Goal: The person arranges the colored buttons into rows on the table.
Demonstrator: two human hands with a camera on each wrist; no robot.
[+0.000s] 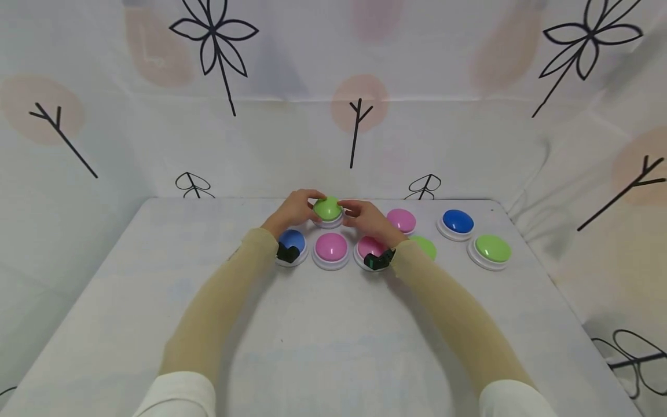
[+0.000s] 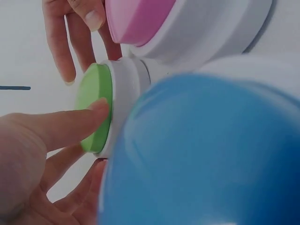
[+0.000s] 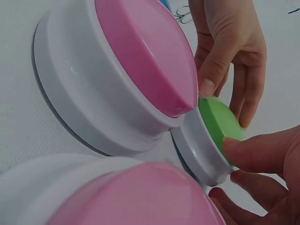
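At the back of the table stands a push button with a green dome (image 1: 327, 208) on a white base. My left hand (image 1: 296, 209) holds it from the left, its thumb (image 2: 96, 112) at the dome's rim and its fingers around the far side. From the right comes my right hand (image 1: 367, 220), fingers spread loosely beside the same button; its thumb (image 3: 243, 152) overlaps the dome in the right wrist view. Below the left wrist sits a blue button (image 1: 293, 238), below the right wrist a pink button (image 1: 369, 246), with another pink button (image 1: 331, 248) between them.
On the right are a pink button (image 1: 401, 219), a partly hidden green button (image 1: 424, 246), a blue button (image 1: 457, 221) and a green button (image 1: 492, 249). A patterned cloth (image 1: 292, 145) hangs behind the white table (image 1: 333, 347).
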